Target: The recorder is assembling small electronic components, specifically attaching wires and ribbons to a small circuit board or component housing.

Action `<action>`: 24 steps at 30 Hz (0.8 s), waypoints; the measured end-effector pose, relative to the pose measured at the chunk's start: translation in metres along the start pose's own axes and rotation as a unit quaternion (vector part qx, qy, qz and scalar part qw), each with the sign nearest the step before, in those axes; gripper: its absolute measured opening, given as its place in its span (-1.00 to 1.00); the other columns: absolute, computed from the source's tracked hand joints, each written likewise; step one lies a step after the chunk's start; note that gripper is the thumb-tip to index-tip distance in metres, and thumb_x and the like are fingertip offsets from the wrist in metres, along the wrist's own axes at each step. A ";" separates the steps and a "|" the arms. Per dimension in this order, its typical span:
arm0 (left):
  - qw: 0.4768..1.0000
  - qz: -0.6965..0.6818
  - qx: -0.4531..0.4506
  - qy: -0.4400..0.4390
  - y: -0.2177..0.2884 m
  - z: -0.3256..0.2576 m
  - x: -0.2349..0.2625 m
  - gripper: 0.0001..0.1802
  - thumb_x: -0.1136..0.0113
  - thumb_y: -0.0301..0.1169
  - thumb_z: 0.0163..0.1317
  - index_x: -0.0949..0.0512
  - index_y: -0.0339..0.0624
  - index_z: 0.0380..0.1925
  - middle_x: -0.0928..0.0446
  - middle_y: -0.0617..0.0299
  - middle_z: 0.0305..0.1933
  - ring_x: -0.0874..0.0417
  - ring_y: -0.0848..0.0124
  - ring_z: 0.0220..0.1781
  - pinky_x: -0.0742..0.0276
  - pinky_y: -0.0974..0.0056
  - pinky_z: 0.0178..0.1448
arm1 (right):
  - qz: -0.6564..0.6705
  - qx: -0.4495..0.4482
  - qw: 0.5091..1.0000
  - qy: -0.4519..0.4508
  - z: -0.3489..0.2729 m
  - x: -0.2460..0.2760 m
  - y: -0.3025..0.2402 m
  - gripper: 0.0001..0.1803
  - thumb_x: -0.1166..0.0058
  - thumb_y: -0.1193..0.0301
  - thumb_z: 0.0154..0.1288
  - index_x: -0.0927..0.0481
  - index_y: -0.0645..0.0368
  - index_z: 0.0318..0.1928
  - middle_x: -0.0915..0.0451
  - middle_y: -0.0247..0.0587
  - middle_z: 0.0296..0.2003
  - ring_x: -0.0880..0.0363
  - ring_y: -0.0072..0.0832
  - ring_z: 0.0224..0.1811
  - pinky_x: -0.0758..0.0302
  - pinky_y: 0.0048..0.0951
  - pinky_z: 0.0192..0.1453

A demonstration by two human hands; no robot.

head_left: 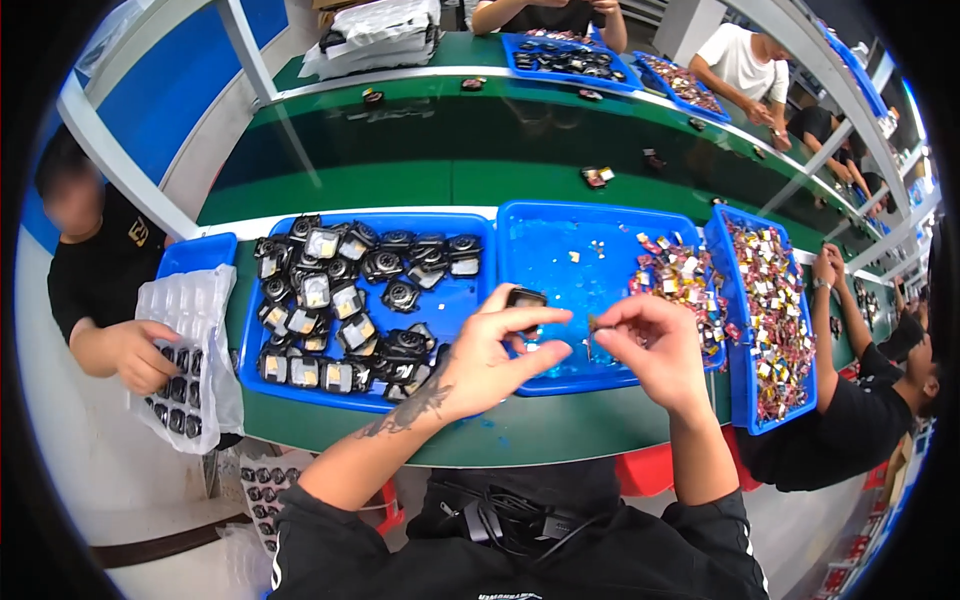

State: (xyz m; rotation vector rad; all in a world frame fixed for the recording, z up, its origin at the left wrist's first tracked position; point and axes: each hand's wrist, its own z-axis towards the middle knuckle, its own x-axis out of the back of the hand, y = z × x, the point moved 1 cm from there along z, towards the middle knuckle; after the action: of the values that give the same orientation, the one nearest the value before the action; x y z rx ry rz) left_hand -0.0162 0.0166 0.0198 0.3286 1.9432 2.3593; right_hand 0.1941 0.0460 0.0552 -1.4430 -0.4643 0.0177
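My left hand is over the gap between two blue trays, thumb and index finger stretched out and apart. A black, squarish watch case shows behind its index finger, seemingly held by the other fingers, which are mostly hidden. My right hand hovers over the right tray, thumb and fingertips pinched together on something too small to make out. The left blue tray holds many black watch bodies, several with pale rectangular parts showing. Small wired parts in red, yellow and white are heaped at the right side of the other blue tray.
A narrow blue tray of similar wired parts stands at the right. Beyond runs a green conveyor with scattered pieces. At left, a co-worker's hand touches a clear blister tray. Other people sit across and at right.
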 end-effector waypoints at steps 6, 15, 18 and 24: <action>1.000 0.018 -0.004 -0.020 0.001 -0.006 -0.002 -0.80 -0.41 -0.34 0.09 -0.71 -0.16 -0.28 -0.61 0.17 -0.19 -0.51 0.37 -0.01 -0.44 0.31 -0.10 | 0.130 -0.004 0.989 -0.063 -0.004 -0.021 0.003 -0.85 -0.27 0.59 0.15 -0.68 0.29 -0.23 -0.62 -0.36 -0.37 -0.37 -0.79 -0.46 -0.29 -0.69 -0.40; 0.992 0.077 -0.098 0.008 0.001 -0.007 -0.001 -0.86 -0.39 -0.44 0.09 -0.70 -0.22 -0.34 -0.53 0.10 -0.19 -0.58 0.35 -0.19 -0.50 0.29 -0.12 | 0.243 -0.122 0.952 -0.142 -0.005 -0.015 0.006 -0.89 -0.19 0.47 0.29 -0.60 0.25 -0.24 -0.65 -0.27 -0.34 -0.49 -0.74 -0.40 -0.32 -0.69 -0.43; 0.993 0.066 -0.098 0.013 0.002 -0.007 -0.001 -0.86 -0.39 -0.55 0.03 -0.71 -0.20 -0.35 -0.50 0.12 -0.19 -0.58 0.38 -0.20 -0.51 0.31 -0.11 | 0.263 -0.130 0.941 -0.166 -0.005 -0.015 0.007 -0.85 -0.17 0.39 0.32 -0.60 0.23 -0.25 -0.62 -0.33 -0.38 -0.47 -0.75 -0.41 -0.30 -0.70 -0.45; 0.987 0.094 -0.128 0.003 0.005 -0.008 -0.001 -0.86 -0.37 -0.50 0.07 -0.70 -0.20 -0.32 -0.51 0.10 -0.21 -0.60 0.32 -0.22 -0.52 0.29 -0.14 | 0.252 -0.151 0.934 -0.202 -0.004 -0.020 0.010 -0.81 -0.08 0.29 0.40 -0.53 0.16 -0.23 -0.48 -0.45 -0.42 -0.36 -0.76 -0.44 -0.28 -0.69 -0.42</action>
State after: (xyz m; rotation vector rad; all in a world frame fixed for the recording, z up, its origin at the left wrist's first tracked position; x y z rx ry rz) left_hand -0.0165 0.0078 0.0236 0.5059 1.6485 2.6915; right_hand 0.1805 0.0376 0.0393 -1.8395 -0.4288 0.6938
